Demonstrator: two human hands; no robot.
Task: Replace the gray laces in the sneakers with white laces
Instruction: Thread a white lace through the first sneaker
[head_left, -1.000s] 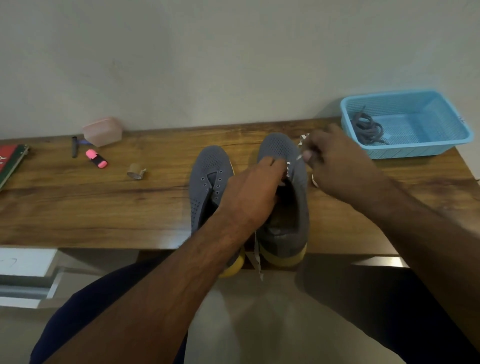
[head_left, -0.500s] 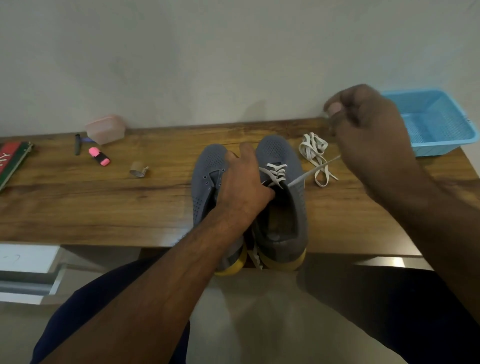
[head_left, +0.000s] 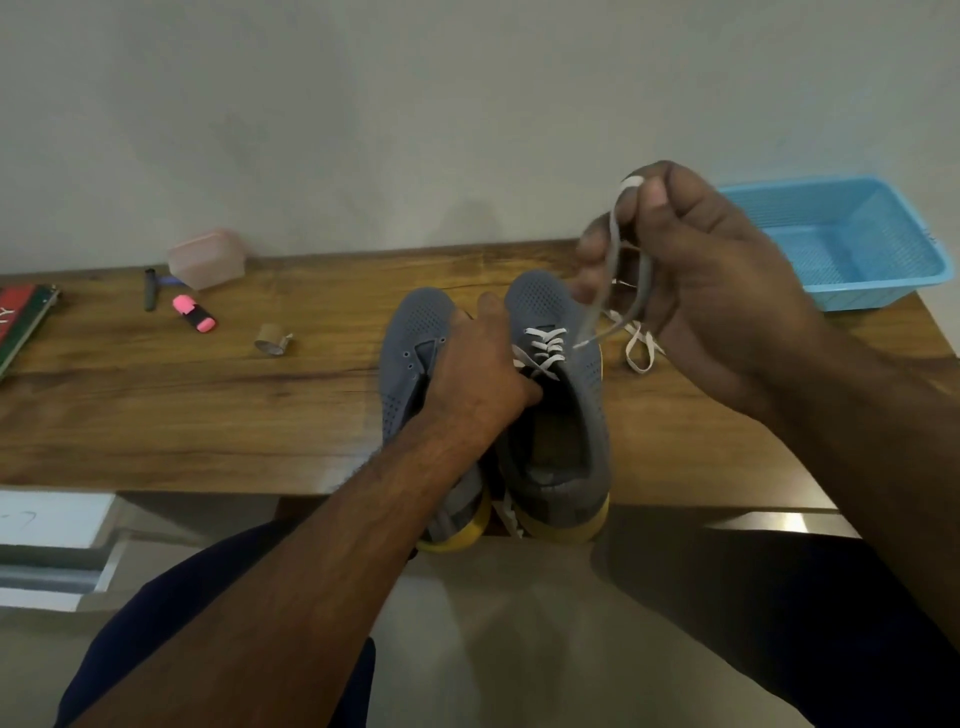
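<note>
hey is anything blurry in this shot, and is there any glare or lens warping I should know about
Head view: the right hand and the white lace it pinches are motion-blurred; the left hand and laced sneaker look sharper. Head view: a bright glare patch sits on the metal edge below the table. Head view: wide-angle distortion bows the table's far edge.
</note>
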